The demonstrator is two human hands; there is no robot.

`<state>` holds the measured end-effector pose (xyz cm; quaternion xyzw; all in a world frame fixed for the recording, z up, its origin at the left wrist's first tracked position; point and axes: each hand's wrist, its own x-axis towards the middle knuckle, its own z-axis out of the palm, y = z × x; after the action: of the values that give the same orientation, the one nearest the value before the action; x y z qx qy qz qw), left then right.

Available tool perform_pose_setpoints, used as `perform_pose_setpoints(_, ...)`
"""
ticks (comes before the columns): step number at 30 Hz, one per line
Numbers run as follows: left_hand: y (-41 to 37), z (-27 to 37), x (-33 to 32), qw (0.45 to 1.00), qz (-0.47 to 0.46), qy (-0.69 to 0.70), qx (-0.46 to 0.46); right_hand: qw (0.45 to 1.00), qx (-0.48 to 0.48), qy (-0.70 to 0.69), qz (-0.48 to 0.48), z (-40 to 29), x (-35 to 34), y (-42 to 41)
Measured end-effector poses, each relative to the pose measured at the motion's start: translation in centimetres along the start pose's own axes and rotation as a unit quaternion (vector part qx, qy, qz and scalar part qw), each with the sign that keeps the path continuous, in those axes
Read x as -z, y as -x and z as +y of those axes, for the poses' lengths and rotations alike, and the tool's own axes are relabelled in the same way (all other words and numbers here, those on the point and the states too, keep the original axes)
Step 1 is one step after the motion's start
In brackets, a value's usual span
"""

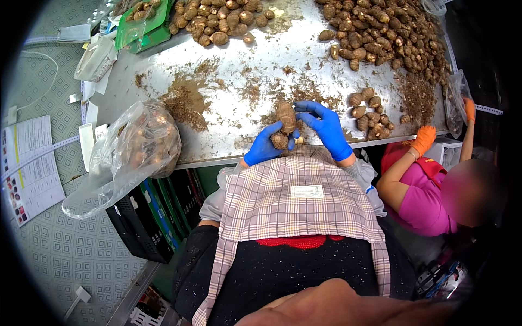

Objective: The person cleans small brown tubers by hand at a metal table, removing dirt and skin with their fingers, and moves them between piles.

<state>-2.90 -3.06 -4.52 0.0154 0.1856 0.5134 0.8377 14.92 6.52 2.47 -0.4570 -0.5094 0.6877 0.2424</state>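
Observation:
My left hand [263, 143], in a blue glove, holds a brown, ringed taro corm [286, 116] and a rounder taro corm [279, 141] just below it, over the metal table's near edge. Its fingers curl round them from the left and beneath. To the right, my right hand [326, 126], also blue-gloved, has its thumb and fingers apart, their tips close by the upper corm. Whether they touch it I cannot tell. A pale piece [299, 140] shows beside the left fingertips. Brown fibrous scraps [304, 91] lie on the table [265, 57] beyond my hands.
A plastic bag of taro [153, 134] stands at the left table edge. Taro piles lie at the back [220, 20] and back right [379, 32], a smaller group [369, 114] nearer. A green scale [142, 30] is back left. Beside me, a co-worker in orange gloves [424, 140] handles a bag [456, 102].

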Motion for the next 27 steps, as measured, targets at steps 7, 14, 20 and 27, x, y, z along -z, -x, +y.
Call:
perform_pose_setpoints(7,-0.2,0.1,0.6,0.995,0.004,-0.095,-0.036,0.979,0.149,0.14,0.005,1.1,-0.3,0.1)
perform_pose_setpoints(14,0.0,0.9,-0.3,0.977,0.04,-0.207,-0.025,0.987,0.113,0.112,0.002,1.5,0.0,-0.1)
perform_pose_setpoints(20,-0.1,1.3,-2.0,0.907,0.179,-0.381,-0.018,0.996,0.066,0.035,0.042,1.1,1.3,-0.6)
perform_pose_setpoints(27,-0.5,0.2,-1.3,0.805,0.267,-0.516,-0.119,0.985,0.068,0.152,0.054,0.7,0.7,0.4)
